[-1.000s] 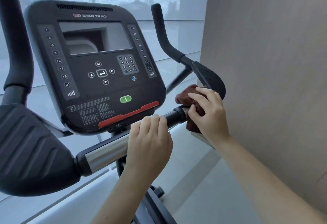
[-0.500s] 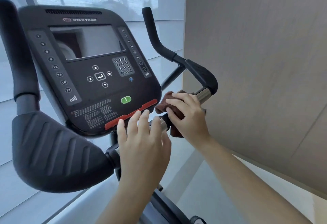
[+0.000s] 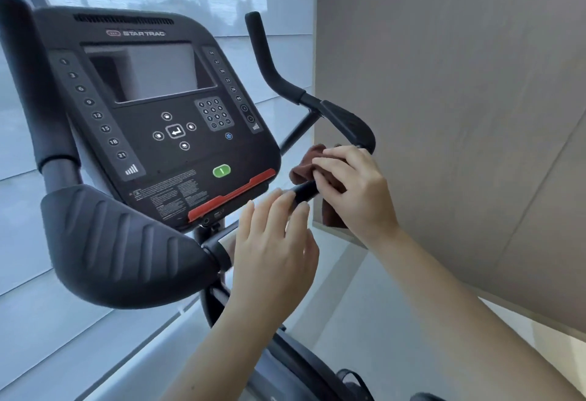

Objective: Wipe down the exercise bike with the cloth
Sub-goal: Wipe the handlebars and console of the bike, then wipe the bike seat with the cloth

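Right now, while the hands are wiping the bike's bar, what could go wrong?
The left hand sits just below the black console's green button and red strip; a slip might press one. The brown cloth, bunched under the right hand, has a loose end hanging below the dark handlebar tube, so it could slide off. The beige wall looks close; knuckles may bump it.

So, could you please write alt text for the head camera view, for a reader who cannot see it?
A person's right hand presses a brown cloth around the handlebar of an exercise bike, while the left hand rests open on the same bar. The black console with its green button stands just left of the hands.
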The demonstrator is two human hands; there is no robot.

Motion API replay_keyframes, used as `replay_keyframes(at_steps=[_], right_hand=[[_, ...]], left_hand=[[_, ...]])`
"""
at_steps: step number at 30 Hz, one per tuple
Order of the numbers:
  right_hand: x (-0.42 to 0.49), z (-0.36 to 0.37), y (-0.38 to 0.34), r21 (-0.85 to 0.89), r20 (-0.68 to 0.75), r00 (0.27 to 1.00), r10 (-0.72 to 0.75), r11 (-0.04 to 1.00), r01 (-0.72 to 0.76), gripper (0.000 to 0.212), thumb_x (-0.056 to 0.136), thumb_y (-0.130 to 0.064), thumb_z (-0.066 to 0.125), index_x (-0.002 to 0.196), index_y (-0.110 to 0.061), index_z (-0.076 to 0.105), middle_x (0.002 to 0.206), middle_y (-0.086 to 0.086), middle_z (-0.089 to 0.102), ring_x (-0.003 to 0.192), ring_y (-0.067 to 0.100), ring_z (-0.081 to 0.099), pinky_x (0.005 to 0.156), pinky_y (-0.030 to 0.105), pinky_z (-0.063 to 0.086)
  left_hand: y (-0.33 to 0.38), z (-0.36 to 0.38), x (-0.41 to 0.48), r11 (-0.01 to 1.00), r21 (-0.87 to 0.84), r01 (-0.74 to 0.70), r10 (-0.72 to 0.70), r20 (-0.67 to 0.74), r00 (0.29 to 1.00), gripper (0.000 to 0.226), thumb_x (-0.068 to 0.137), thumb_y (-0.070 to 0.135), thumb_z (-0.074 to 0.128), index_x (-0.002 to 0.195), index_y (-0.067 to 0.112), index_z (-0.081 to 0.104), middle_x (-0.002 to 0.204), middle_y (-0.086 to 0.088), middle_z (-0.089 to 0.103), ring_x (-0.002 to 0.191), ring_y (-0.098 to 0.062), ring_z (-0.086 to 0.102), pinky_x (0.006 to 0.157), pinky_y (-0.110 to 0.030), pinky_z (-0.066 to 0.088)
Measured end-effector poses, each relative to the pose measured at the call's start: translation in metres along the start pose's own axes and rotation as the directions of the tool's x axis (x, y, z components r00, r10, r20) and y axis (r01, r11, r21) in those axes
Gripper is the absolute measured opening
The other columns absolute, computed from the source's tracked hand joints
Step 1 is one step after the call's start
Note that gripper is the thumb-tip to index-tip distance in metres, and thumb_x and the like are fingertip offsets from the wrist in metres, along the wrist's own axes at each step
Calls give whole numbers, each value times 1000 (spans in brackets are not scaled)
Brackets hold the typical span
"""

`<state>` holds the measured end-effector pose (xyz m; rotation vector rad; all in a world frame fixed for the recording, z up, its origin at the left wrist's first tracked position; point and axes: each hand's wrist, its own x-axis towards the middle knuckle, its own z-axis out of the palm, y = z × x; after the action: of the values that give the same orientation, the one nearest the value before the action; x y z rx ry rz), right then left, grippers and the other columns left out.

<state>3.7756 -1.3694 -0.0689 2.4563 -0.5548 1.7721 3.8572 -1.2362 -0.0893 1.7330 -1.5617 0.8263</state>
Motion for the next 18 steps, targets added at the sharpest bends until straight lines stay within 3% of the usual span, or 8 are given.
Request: replay_keyframes(at_steps=[7,18], right_hand=[[-64,-69,0,-181,2,990,140,974,-138,12,81,-8,66,90,-2,72,91,15,68,82,33,63,74,46,53],[-197,-181,-20,-459,-48,900,433,791,-405,14,82,-11,65,91,-3,72,93,12,68,85,30,62,81,34,48]], left_hand=[[36,17,-28,944,-247,-218,221,-15,975,17,74,0,60,90,0,68,99,-17,67,99,-34,61,80,-46,48],[122,56,-110,780,-570,-259,380,102,919,17,71,-3,63,87,0,67,96,-17,67,97,-35,61,80,-44,48]])
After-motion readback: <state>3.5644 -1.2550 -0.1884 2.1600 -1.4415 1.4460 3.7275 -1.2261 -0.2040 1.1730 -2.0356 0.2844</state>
